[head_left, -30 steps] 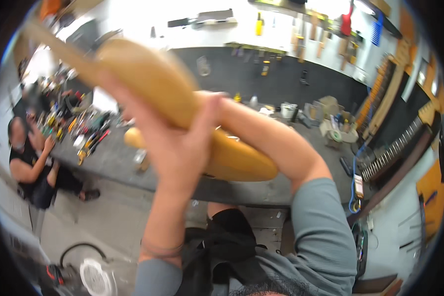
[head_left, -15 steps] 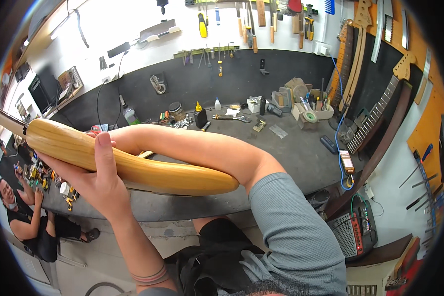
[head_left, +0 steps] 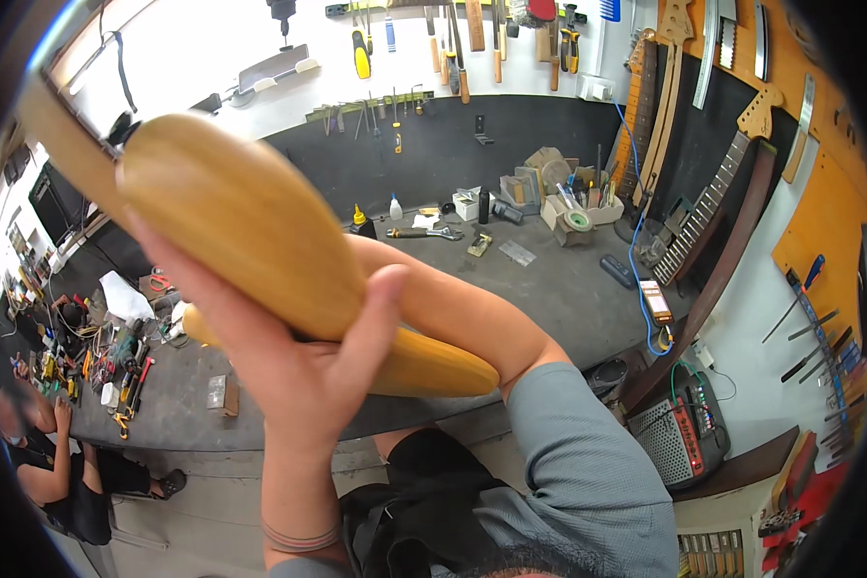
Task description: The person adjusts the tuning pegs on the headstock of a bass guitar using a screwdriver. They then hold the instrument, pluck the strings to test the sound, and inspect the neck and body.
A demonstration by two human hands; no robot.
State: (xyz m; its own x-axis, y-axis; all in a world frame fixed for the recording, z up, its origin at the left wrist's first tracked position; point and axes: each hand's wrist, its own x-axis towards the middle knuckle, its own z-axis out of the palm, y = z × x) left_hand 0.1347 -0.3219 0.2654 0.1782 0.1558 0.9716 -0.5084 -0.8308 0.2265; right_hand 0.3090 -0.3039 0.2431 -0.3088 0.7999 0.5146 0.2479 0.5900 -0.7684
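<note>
An electric guitar with a smooth, yellowish natural-wood body (head_left: 241, 212) is held up edge-on above the workbench. Its pale neck (head_left: 72, 149) runs off toward the upper left, blurred. My left hand (head_left: 308, 380) is closed around the body's side, with the thumb on the near rim and the fingers stretched along the lower face. My right forearm (head_left: 462, 303) passes behind the body, and its elbow bend touches the body's rounded end. The body covers my right hand, so its fingers cannot be seen.
The dark bench (head_left: 549, 289) carries an adjustable wrench (head_left: 424, 232), small bottles and a box of tools (head_left: 578, 212). Cluttered tools and a drill (head_left: 125, 352) lie at left, near a seated person (head_left: 63, 472). Guitar necks (head_left: 713, 202) and an amplifier (head_left: 679, 438) are at right.
The guitar has swung up, its neck end rising and tilting more steeply. My left hand has moved right with it. More of the left bench shows, and the camera view has shifted a little.
</note>
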